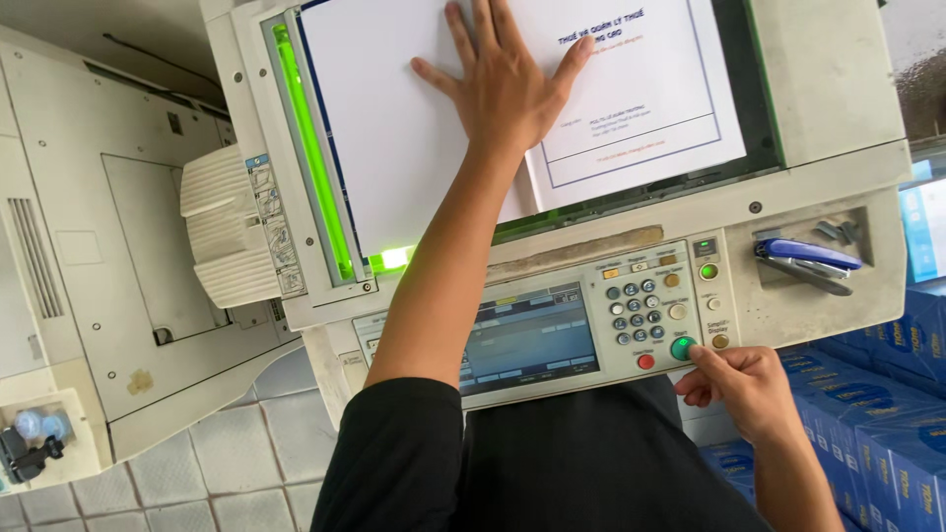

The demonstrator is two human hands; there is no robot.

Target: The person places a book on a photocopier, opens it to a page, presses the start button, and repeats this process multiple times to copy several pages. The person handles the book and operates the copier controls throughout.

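My left hand (pixel 501 84) lies flat with fingers spread on an open white book (pixel 394 128), pressing it face down on the glass of a photocopier (pixel 838 79). A green scan light (pixel 313 158) glows along the left of the glass. My right hand (pixel 744 384) has its fingers curled, and the forefinger touches the round green button (pixel 682 347) on the control panel (pixel 552 330). A red button (pixel 645 362) and a number keypad sit just left of it.
A blue stapler (pixel 806 259) rests in a recess at the copier's right. Blue paper-ream boxes (pixel 887 404) are stacked lower right. A second beige machine (pixel 118 256) stands to the left on a tiled floor (pixel 236 453).
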